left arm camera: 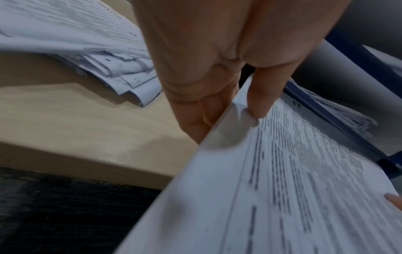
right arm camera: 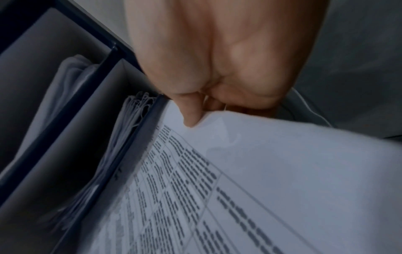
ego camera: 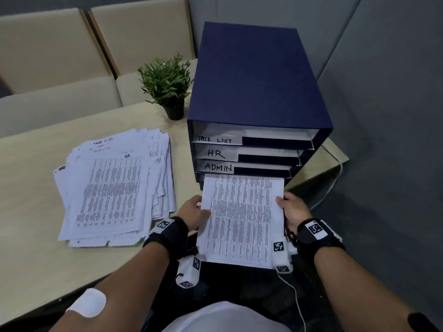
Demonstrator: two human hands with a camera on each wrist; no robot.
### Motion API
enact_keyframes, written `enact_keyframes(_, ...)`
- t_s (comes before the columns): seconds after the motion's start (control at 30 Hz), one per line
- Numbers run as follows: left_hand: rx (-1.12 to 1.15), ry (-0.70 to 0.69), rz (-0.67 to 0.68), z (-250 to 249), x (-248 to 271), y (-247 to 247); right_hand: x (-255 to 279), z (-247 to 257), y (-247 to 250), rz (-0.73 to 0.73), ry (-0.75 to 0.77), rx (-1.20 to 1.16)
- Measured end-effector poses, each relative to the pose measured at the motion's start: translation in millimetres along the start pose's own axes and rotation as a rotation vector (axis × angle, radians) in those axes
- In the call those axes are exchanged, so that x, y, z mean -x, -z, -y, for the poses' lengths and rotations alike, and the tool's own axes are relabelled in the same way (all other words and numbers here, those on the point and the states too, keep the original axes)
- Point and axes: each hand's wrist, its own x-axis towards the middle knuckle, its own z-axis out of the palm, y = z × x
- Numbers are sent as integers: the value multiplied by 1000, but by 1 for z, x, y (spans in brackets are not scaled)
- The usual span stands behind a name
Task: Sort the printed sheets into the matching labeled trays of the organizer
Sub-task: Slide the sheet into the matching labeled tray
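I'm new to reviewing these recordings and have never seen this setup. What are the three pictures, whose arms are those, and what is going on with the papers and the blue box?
There is no machine here: a person works with bare hands and wears three cameras. The wide picture comes from the head, looking down; the two close-ups come from cameras strapped to each wrist, looking along the fingers.

On the beige table stands a blue organizer with trays labelled TASK LIST, HR and ADMIN, a small potted plant beside it, and a loose pile of printed sheets to its left.

The left hand and right hand each pinch one side of a single printed sheet. Its far edge is at the lowest opening, under the ADMIN tray. That slot's label is hidden. The wrist views show each grip: thumb on top, fingers beneath.
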Motion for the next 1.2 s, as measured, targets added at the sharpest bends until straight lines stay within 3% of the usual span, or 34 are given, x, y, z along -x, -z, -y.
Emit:
enact_keyframes(0.13, 24, -31, -111, -5, -7, -2, -7, 9, -1, 45, 37, -45)
enact_keyframes(0.3, 162, -59, -221, -21, -16, -6, 7, -2, 8, 290, -79, 46)
enact_keyframes(0.53, 252, 27, -90, -29, -9, -13, -5, 11, 0, 76, 9, -113)
enact_keyframes(0.63, 244, 15, -132, -30, -11, -14, -4, 14, 0, 139, 12, -161)
enact_keyframes(0.77, 311, -10, -190, -36, -18, -14, 0, 9, 1, 289, -104, 19)
enact_keyframes(1.03, 472, -19, -178, -40, -13, -3, -19, 32, -20, 65, -113, -310)
enact_keyframes(1.2, 383, 10, -183, -31, -9, 13, -23, 41, -35, 77, -147, -451)
